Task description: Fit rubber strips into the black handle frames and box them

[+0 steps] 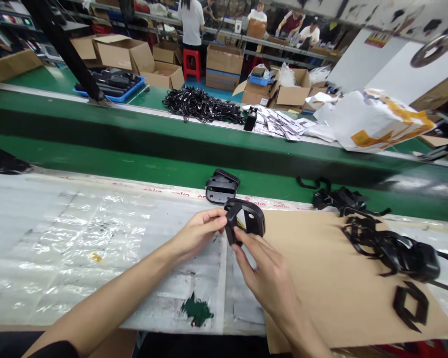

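Note:
A black plastic housing with a rounded frame and a window-like opening (253, 211) is held up over the worktable between both hands. My left hand (199, 228) pinches its left edge between thumb and fingers. From below and the right, my right hand (267, 268) grips the lower left part, its fingertips on the front face. A pale and yellow patch shows in the opening. Just behind it, on the table's far edge, lie dark housings (221, 188) of similar shape, partly stacked.
Cardboard (306, 278) covers the right of the plastic-wrapped table (78, 238); black frames and parts (399, 253) lie on it. Beyond runs a green conveyor (153, 169). Its far ledge bears black cables (201, 104), paper leaflets (280, 123) and a blue tray (129, 93). People work behind.

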`<state>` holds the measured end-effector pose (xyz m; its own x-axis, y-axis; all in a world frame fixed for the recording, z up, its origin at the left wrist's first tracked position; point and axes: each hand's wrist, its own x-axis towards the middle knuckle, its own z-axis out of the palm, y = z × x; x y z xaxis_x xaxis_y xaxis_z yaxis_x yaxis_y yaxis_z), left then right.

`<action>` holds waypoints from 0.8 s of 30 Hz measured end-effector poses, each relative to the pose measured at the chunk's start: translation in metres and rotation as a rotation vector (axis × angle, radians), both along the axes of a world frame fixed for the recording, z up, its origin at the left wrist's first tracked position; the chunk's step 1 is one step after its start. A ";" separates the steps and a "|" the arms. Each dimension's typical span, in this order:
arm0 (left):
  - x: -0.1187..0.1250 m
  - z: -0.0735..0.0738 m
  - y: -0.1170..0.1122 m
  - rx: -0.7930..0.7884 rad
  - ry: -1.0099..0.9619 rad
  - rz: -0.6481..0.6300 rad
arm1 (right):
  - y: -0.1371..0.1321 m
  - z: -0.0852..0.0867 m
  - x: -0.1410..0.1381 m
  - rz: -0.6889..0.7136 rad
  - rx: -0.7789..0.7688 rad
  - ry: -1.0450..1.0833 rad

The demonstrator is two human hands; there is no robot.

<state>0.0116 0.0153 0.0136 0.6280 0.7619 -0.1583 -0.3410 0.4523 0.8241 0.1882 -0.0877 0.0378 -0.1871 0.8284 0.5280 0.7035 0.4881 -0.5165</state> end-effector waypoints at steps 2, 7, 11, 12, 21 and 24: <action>0.000 0.002 0.001 -0.104 -0.128 -0.035 | -0.011 0.011 0.007 0.055 0.054 0.095; -0.002 0.011 -0.002 -0.305 -0.317 -0.094 | -0.019 0.006 0.027 -0.126 0.138 0.414; 0.000 0.017 -0.008 -0.381 -0.294 -0.121 | -0.009 -0.011 0.023 0.098 -0.417 0.635; 0.001 0.018 -0.009 -0.392 -0.291 -0.127 | -0.008 -0.014 0.019 0.173 -0.529 0.686; 0.005 0.001 -0.004 -0.194 -0.084 -0.006 | 0.003 -0.019 0.008 0.084 -0.563 0.781; 0.002 -0.005 -0.001 0.044 0.032 -0.035 | 0.004 -0.020 0.009 0.016 -0.506 0.709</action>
